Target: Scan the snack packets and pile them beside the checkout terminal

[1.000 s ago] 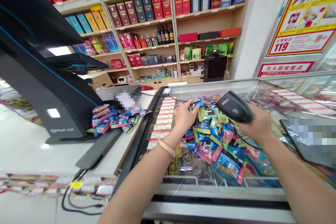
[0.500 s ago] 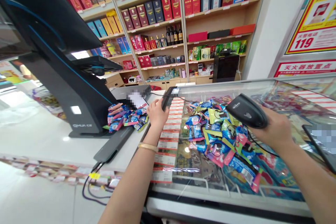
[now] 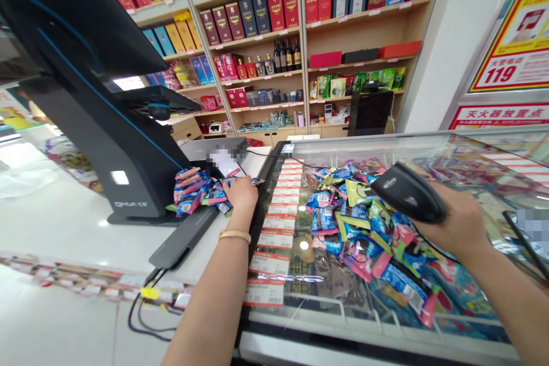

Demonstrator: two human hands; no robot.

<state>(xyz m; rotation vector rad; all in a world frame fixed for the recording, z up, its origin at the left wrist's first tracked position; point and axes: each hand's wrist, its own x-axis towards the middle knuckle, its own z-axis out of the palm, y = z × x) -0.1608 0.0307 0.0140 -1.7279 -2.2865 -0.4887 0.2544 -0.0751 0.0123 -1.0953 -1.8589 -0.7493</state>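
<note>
While my right hand (image 3: 465,229) grips the black scanner (image 3: 407,200) above the right packet heap (image 3: 364,229), my left hand (image 3: 242,194) rests on the far-left packet pile (image 3: 195,191); I cannot tell its grip.

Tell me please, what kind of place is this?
Most likely a shop, at its checkout: the right hand holds a barcode scanner, a black till terminal stands at the left, and shelves of boxed goods and bottles fill the back wall.
</note>
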